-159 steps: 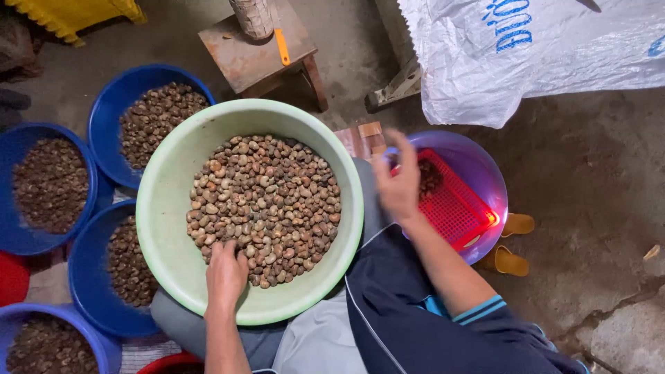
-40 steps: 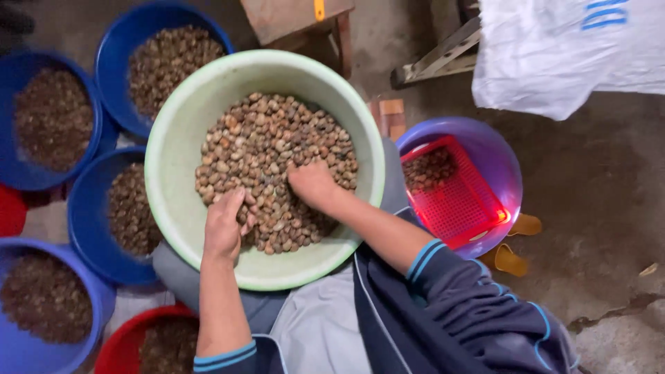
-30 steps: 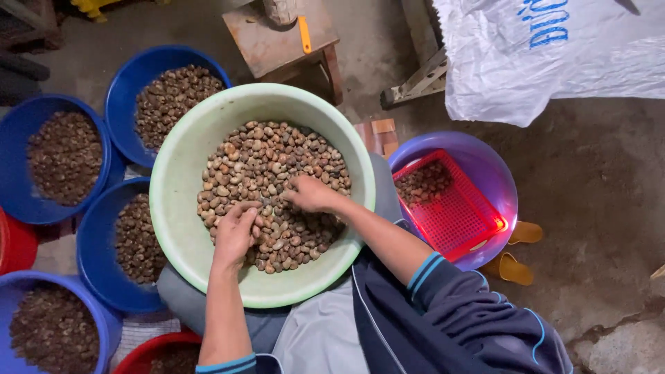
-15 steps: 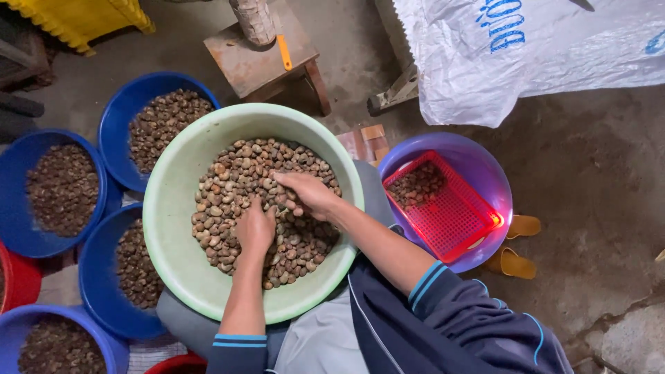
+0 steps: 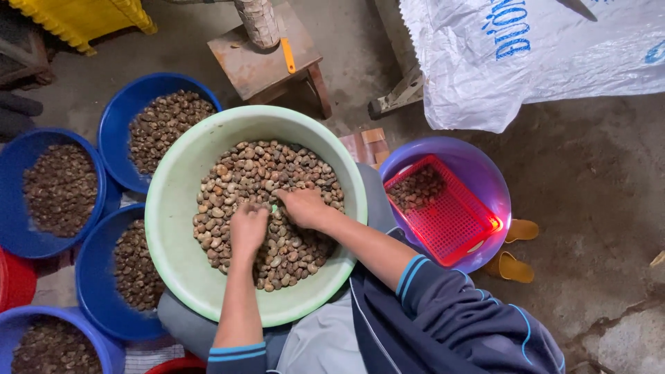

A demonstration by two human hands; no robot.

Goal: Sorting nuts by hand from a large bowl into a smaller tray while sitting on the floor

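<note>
Fingers of the left hand (image 5: 248, 227) curled down into the heap of brown nuts (image 5: 267, 208), knuckles up, closing loosely on a few of them; whether any nut is truly gripped cannot be told. Fingers of the right hand (image 5: 302, 206) likewise bent and pressed onto the nuts, tips buried, grip hidden. The two hands lie just beside each other near the middle of the pale green basin (image 5: 173, 208), which holds the nuts and rests on the person's lap. Both forearms reach in from the basin's near rim; the right one wears a dark sleeve (image 5: 443, 312) with light blue stripes at the cuff.

Left of the green basin, four blue tubs of darker nuts: one at its far left (image 5: 114, 118), one further left (image 5: 14, 228), one touching its left rim (image 5: 86, 277), one at the near left corner (image 5: 28, 318). A red tub (image 5: 10, 280) shows at the frame's left edge. Right of the green basin, a purple bowl (image 5: 485, 173) holding a red mesh basket (image 5: 457, 221) with a few nuts at its far end. Beyond the basin, a small wooden stool (image 5: 256, 59) with an orange-handled tool (image 5: 287, 55) on it; to the far right, a white sack (image 5: 540, 62) on the concrete floor (image 5: 596, 208)
</note>
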